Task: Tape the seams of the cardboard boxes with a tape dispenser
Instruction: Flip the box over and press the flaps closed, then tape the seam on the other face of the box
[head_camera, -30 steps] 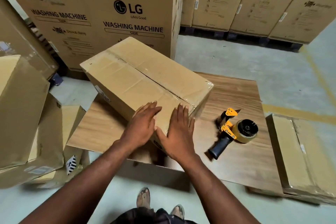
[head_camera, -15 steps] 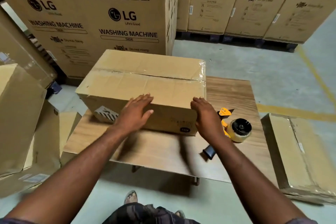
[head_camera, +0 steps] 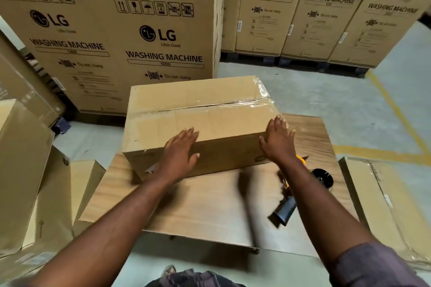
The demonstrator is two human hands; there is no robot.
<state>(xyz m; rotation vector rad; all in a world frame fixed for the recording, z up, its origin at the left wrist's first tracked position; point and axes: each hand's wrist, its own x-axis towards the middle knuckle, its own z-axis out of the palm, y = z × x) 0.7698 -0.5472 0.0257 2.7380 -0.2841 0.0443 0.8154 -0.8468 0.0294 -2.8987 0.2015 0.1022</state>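
Presses cardboard box (head_camera: 198, 112) on worktop (head_camera: 210, 205), fingers (head_camera: 189, 132) straight and released: left hand (head_camera: 180, 150) on near top edge, right hand (head_camera: 278, 142) against right end.

Grey concrete floor (head_camera: 326, 91) with a yellow line (head_camera: 395, 109), washing-machine cartons (head_camera: 116, 42) stacked behind.
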